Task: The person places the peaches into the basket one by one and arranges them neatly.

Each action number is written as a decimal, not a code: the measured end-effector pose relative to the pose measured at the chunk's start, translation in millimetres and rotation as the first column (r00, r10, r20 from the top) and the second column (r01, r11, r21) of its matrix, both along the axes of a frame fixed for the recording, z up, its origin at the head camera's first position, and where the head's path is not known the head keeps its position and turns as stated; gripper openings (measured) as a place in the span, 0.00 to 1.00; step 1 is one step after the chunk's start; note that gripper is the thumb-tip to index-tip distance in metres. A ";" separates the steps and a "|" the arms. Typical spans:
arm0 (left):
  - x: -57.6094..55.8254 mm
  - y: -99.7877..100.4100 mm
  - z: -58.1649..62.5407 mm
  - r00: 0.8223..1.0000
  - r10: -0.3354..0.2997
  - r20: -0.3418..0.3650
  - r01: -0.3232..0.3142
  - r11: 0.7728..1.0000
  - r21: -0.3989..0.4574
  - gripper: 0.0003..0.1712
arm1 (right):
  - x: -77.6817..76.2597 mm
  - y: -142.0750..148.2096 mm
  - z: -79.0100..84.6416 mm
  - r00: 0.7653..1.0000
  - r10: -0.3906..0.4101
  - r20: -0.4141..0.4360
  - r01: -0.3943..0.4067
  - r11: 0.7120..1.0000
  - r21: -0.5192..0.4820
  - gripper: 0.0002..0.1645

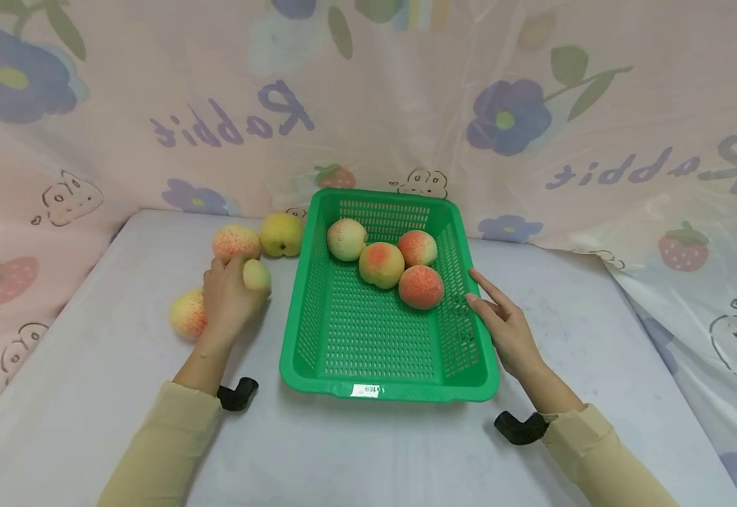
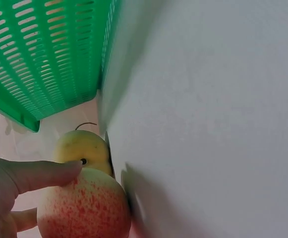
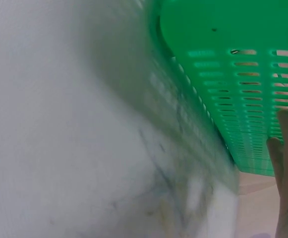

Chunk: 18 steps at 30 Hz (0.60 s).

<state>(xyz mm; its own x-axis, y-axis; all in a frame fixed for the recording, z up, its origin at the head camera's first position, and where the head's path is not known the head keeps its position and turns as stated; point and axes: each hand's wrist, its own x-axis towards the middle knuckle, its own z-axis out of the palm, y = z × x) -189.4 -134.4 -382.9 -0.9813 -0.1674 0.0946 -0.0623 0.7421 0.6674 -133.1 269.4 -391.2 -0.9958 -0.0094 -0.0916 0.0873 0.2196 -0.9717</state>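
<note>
My left hand (image 1: 231,292) grips a peach, its pale side (image 1: 256,274) showing past the fingers. In the left wrist view that peach (image 2: 84,208) looks speckled red, with a finger lying across its top. Just beyond the hand sits another speckled peach (image 1: 236,241), and a yellow-and-red peach (image 1: 186,315) lies to the hand's left, partly covered by it. My right hand (image 1: 512,334) touches the right side of a green basket (image 1: 388,389), fingers extended; the right wrist view shows fingertips (image 3: 285,119) against its slotted wall.
Inside the basket several peaches (image 1: 381,265) group toward the back. A yellow pear-like fruit (image 1: 281,234) with a thin stem stands beside the basket's far left corner. The white table (image 1: 374,451) meets a printed cloth curtain (image 1: 393,105) at the back.
</note>
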 end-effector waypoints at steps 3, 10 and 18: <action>-0.5 1.5 -1.2 1.000 0.003 0.009 -0.003 0.999 0.051 0.36 | 0.2 1.0 -0.8 1.000 -0.004 -0.004 0.004 1.000 0.003 0.33; -0.6 -2.0 -2.4 0.999 0.032 -0.005 -0.031 0.985 0.173 0.38 | -0.2 0.4 -2.0 1.000 0.006 -0.009 -0.006 1.000 0.004 0.33; -0.7 -4.7 3.0 0.999 0.036 -0.012 -0.032 0.963 0.269 0.39 | 0.7 0.4 -0.1 1.000 0.001 -0.003 -0.001 1.000 -0.005 0.34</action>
<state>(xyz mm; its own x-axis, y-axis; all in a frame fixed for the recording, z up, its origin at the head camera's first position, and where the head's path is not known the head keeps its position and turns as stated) -190.1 -139.1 -379.9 -0.9733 -0.2222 0.0580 -0.0713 0.5326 0.8433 -132.3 269.8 -391.3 -0.9960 -0.0107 -0.0889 0.0845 0.2152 -0.9729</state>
